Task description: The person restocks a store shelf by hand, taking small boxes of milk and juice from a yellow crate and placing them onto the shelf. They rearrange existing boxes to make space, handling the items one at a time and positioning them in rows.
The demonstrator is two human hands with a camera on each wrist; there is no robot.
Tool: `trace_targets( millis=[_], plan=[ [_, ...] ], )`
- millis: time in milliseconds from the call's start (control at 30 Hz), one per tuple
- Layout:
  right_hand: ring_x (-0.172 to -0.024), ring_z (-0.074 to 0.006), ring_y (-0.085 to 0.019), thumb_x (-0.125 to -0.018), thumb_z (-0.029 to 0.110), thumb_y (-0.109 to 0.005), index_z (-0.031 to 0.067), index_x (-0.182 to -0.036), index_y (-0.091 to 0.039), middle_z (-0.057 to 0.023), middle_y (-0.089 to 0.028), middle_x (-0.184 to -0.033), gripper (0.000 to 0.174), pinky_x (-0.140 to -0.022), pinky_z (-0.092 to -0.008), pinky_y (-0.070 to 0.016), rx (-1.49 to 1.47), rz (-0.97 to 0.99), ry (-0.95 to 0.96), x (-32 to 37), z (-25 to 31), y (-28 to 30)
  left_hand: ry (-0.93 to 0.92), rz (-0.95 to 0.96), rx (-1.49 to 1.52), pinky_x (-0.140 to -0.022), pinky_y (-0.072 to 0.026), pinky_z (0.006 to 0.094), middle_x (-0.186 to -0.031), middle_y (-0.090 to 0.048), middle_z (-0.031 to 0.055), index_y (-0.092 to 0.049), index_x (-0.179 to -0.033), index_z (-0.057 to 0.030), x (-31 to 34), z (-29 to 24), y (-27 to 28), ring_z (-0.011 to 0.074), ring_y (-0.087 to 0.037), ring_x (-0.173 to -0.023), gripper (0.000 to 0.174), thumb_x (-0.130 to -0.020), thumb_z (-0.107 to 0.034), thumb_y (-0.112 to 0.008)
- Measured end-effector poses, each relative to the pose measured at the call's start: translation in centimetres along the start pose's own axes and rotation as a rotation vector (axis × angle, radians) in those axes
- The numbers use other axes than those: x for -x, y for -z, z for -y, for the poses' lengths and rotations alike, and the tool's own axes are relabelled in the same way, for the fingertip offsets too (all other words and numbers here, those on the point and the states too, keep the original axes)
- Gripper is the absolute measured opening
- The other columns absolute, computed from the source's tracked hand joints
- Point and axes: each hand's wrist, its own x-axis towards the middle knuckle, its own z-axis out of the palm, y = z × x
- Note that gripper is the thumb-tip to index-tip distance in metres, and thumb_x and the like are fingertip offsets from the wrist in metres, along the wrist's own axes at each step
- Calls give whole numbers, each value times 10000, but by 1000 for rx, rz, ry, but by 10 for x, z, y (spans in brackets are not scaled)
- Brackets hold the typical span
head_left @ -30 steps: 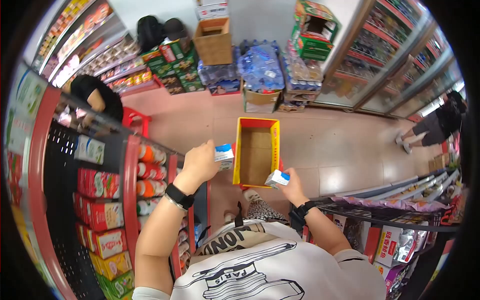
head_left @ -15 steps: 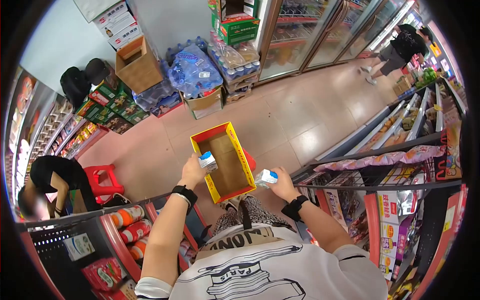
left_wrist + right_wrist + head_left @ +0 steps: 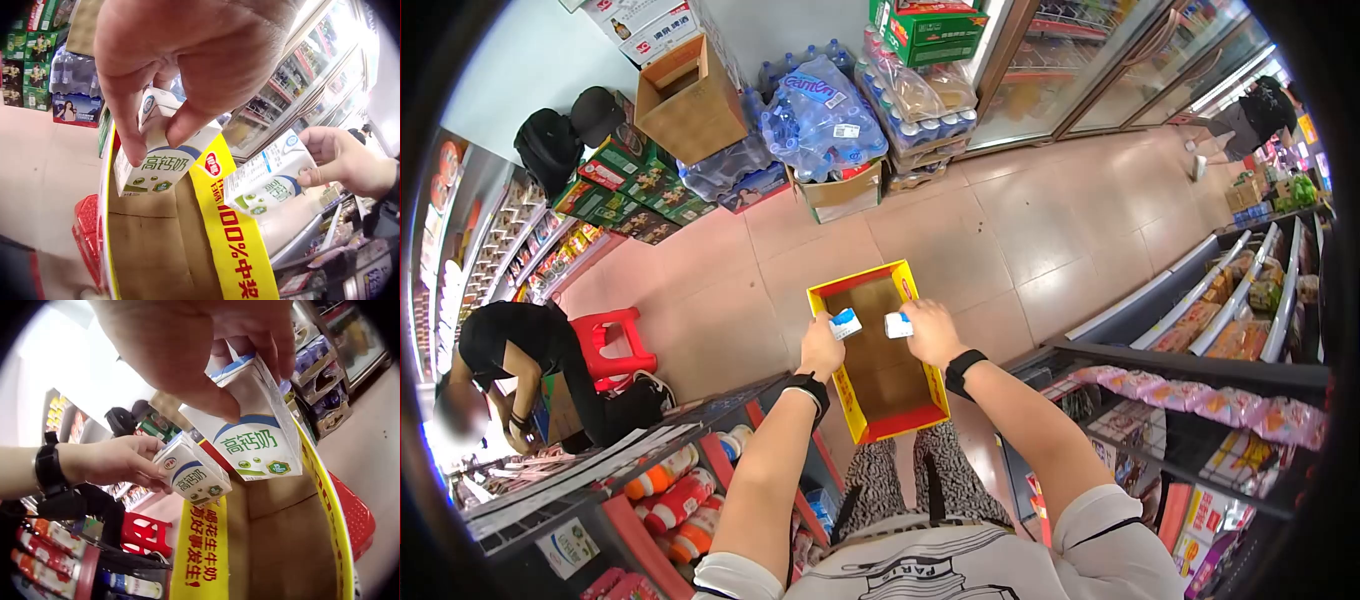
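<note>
In the head view, my left hand [image 3: 822,345] grips a small white-and-blue milk carton [image 3: 846,323] over the left side of an open yellow-and-red cardboard box [image 3: 890,392]. My right hand [image 3: 933,333] holds a second milk carton [image 3: 897,325] above the box's right side. Thumb and fingers pinch the left carton [image 3: 167,153] near its top in the left wrist view. From the right wrist, the other carton [image 3: 256,437] hangs in the fingers over the box, its printed front turned to the camera. Bare brown cardboard shows inside the box.
Red plastic [image 3: 353,519] shows beneath the box's side. Shelves with bottles [image 3: 675,500] stand left, snack racks [image 3: 1220,400] right. Beyond the tiled floor are water packs [image 3: 820,120] and glass-door fridges [image 3: 1080,70]. Someone in black [image 3: 530,370] bends by a red stool [image 3: 612,345].
The view has turned, and the box sits more upright in front of me. My right hand has moved left with its carton, from beside the box to over it. Both cartons stay held.
</note>
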Motion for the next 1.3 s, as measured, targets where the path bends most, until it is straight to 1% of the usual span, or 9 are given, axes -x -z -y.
trace_targets(
  millis=[367,533,700,767,800,900,933,1100,1300],
  plan=[
    [-984,-224,-512,-808,158,-513,83,-889,-594,-72,-621,-912,137,-898,-371,-347,598,164,349,-84,-15,-78,30,36,-157,-807,-496,439,-1105,-540,207,-457,-1101,-34,-65,3,-44,390,-588,-944,299,-808,15,-484],
    [-875,-275,-586,-828,174,-498,51,-933,-590,-130,-615,-935,186,-691,-391,-489,564,163,215,-102,-22,-121,179,-5,-72,-840,-481,456,-1179,-490,252,-412,-1177,15,-82,4,-67,428,-563,-988,341,-839,-15,-447],
    [-873,-330,-612,-832,165,-496,28,-975,-567,-205,-611,-970,211,-602,-439,-523,693,59,136,-99,-25,-150,206,20,-48,-878,-467,440,-1278,-423,264,-362,-1263,10,-88,9,-79,422,-518,-1074,374,-899,-80,-370],
    [-873,-330,-612,-841,160,-488,27,-994,-565,-207,-610,-980,217,-607,-435,-522,595,203,79,-99,-34,-161,208,19,-61,-913,-446,431,-1329,-369,259,-350,-1282,8,-87,12,-82,412,-485,-1124,391,-899,-70,-363],
    [-771,-304,-625,-793,171,-531,38,-920,-581,-186,-628,-844,191,-554,-389,-521,526,195,94,-99,-36,-156,214,76,-43,-948,-422,425,-1383,-297,263,-319,-1314,3,-89,15,-83,410,-459,-1162,484,-850,-46,-447],
    [-928,-307,-598,-844,166,-482,59,-980,-595,-175,-617,-1007,206,-677,-424,-510,456,411,22,-97,-32,-152,154,48,-58,-965,-411,419,-1414,-237,277,-263,-1356,-5,-84,20,-87,423,-430,-1191,654,-759,6,-531],
    [-943,-290,-591,-844,171,-484,74,-972,-609,-153,-618,-1004,203,-707,-413,-502,511,322,33,-93,-32,-154,152,53,-41,-990,-393,409,-1446,-149,285,-202,-1392,-14,-80,18,-85,435,-379,-1235,789,-689,57,-554],
    [-989,-313,-586,-864,186,-464,65,-1005,-605,-177,-603,-1078,234,-739,-412,-500,458,384,3,-96,-36,-152,160,78,60,-1007,-382,401,-1464,-80,278,-197,-1401,-27,-55,3,-73,440,-324,-1273,782,-708,64,-548],
    [-1066,-379,-547,-900,203,-418,41,-1125,-579,-216,-567,-1156,320,-783,-487,-485,555,371,-27,-97,-28,-162,-76,-190,219,-1005,-382,409,-1435,-189,260,-313,-1344,-63,5,-7,-45,427,-363,-1248,653,-755,15,-585]
  ],
)
